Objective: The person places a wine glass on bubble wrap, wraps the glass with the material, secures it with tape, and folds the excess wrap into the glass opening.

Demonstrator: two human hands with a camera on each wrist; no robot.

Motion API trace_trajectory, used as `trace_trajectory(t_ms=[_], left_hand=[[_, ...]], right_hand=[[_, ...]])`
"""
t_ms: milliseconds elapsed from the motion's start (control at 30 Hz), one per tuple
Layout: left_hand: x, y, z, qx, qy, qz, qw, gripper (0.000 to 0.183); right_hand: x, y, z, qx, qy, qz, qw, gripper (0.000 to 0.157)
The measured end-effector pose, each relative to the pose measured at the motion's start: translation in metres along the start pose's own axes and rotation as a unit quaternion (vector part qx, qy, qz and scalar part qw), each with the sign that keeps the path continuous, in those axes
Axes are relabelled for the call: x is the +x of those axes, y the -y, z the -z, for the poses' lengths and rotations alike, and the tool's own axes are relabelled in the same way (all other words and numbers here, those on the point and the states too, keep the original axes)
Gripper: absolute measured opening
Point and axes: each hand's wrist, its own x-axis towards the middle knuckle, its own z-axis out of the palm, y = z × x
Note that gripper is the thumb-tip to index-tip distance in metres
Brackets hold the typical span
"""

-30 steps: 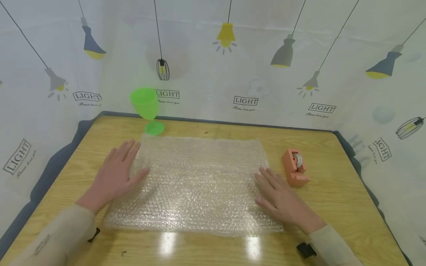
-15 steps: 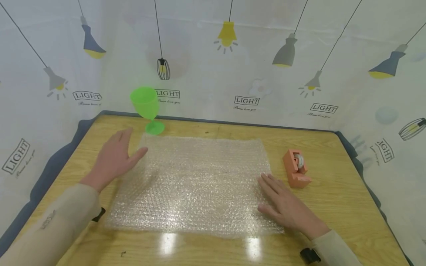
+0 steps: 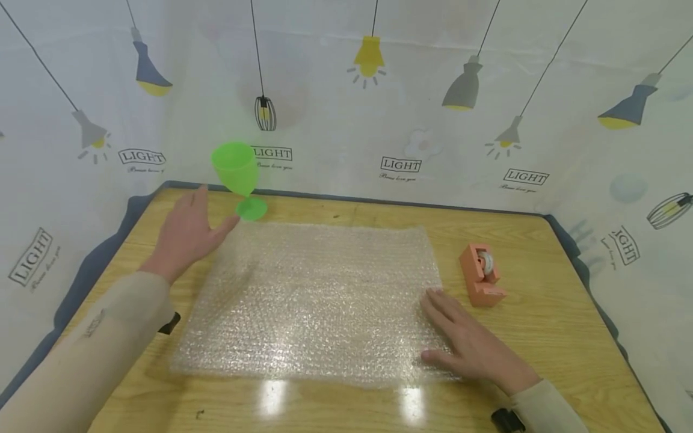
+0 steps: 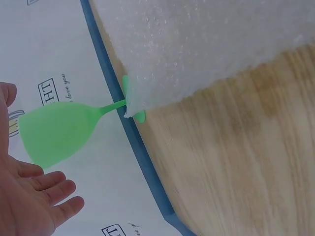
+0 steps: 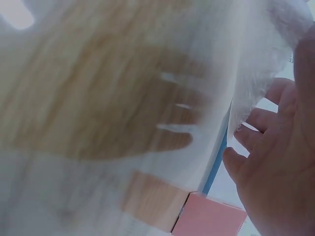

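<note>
A sheet of bubble wrap (image 3: 319, 300) lies flat on the wooden table. Just behind its far left corner stands a green plastic goblet (image 3: 237, 171), upright. My left hand (image 3: 186, 231) is left of and in front of the goblet, thumb spread from the fingers. In the left wrist view this hand (image 4: 29, 196) has its palm facing the goblet bowl (image 4: 61, 132) and holds nothing. My right hand (image 3: 471, 343) is at the wrap's right edge, fingers extended. The right wrist view has its fingertips beside the wrap (image 5: 258, 64); whether they touch it I cannot tell.
An orange-pink tape dispenser (image 3: 479, 276) with a roll of clear tape stands right of the wrap, beyond my right hand. A curtain (image 3: 325, 156) printed with lamps hangs along the table's far and side edges. Wood (image 3: 541, 288) shows right of the dispenser.
My left hand has moved away from the wrap's left edge, forward towards the goblet, with thumb and fingers apart. My right hand has shifted slightly right and nearer. Wrap, goblet and dispenser stay put.
</note>
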Motion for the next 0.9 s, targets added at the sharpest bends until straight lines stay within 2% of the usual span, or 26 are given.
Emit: trace_trajectory(t_ms=[267, 467, 667, 900], left_hand=[[0.017, -0.004, 0.006, 0.008, -0.008, 0.018, 0.9998, 0.105], [0.028, -0.009, 0.009, -0.023, -0.008, 0.058, 0.998, 0.112], [0.041, -0.013, 0.009, -0.054, -0.021, 0.075, 0.9955, 0.118], [0.054, -0.02, 0.012, -0.094, -0.026, 0.098, 0.9904, 0.123]], right_hand=[[-0.002, 0.0, 0.002, -0.004, 0.011, -0.002, 1.0, 0.098], [-0.004, -0.001, 0.005, -0.026, 0.023, -0.004, 0.999, 0.108], [-0.005, -0.002, 0.008, -0.007, 0.042, -0.014, 0.999, 0.116], [-0.004, -0.001, 0.005, -0.004, 0.041, -0.013, 0.999, 0.12]])
